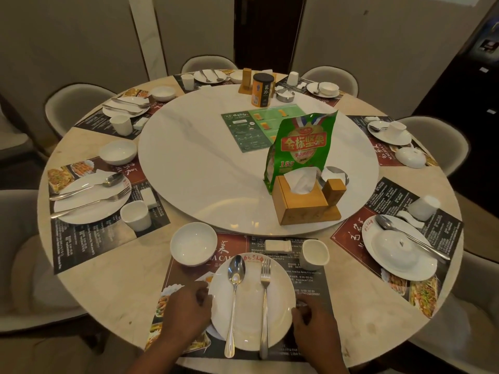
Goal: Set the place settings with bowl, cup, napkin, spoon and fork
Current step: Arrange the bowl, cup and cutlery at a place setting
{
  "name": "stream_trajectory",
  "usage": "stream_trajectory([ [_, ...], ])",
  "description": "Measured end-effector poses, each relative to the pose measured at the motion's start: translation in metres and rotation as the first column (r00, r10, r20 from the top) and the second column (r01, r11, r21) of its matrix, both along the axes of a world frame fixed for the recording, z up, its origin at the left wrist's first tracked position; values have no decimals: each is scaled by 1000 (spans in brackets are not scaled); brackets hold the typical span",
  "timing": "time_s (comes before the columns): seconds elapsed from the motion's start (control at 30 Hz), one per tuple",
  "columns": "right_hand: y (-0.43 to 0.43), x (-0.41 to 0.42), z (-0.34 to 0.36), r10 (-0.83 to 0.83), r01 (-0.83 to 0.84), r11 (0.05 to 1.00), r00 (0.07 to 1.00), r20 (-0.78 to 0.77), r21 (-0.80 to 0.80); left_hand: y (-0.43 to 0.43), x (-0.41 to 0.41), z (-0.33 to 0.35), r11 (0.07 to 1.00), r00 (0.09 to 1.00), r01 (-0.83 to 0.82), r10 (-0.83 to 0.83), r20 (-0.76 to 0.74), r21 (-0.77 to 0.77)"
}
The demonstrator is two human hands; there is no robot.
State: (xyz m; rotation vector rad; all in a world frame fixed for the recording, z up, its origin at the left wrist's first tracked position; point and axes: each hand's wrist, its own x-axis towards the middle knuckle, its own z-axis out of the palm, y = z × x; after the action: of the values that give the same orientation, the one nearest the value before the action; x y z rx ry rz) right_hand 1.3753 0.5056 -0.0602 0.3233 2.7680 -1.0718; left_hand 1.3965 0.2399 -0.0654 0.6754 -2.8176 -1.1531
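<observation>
Nearest setting: the plate (252, 317) sits centred on its placemat (310, 287) at the near edge of the surface (121, 279).

- The spoon (235, 292) and fork (264, 298) lie side by side on the plate, apart, with handles toward the person. This appears to be for reach from the seat.
- The bowl (194, 247) stands upright just beyond the plate's left rim.
- The cup (314, 253) stands upright beyond the right rim.
- The napkin (278, 245), a white packet, lies between bowl and cup, next to the cup.

Hands: the left hand (186, 311) has curled fingers grasping the plate's left rim. The right hand (310, 322) is curled against the right rim. Whether it actually holds the edge cannot be told. Judgement: the plate is being squared on the mat, and this setting is otherwise complete.

Writing:
- The plate's far rim carries a red stamp, not legible.
- The placemat shows a large "A CA", cut off by the bowl, and small print including "maojiacai1234".

Beyond, on the turntable (202, 157):
- A wooden tissue holder (302, 203).
- A green bag (302, 147) marked 金标坚果 and "185".
- A green menu card (248, 128), print too small to read.
- An orange canister (261, 90) with characters I cannot read with certainty.
</observation>
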Motion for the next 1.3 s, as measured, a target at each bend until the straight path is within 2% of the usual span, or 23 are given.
stream_trajectory([
  [0.37, 12, -11, -19, 56, -56, 998, 995, 82, -1, 7, 8, -1, 999, 1000, 1, -2, -21, -43],
  [0.87, 16, -17, -24, 50, -41, 995, 994, 100, -87, 19, 10, 0, 995, 996, -58, 63, 65, -79],
  [1.3, 15, -17, -29, 51, -46, 997, 996, 78, -62, 18, 14, -5, 995, 996, -89, 89, 0, -35],
])
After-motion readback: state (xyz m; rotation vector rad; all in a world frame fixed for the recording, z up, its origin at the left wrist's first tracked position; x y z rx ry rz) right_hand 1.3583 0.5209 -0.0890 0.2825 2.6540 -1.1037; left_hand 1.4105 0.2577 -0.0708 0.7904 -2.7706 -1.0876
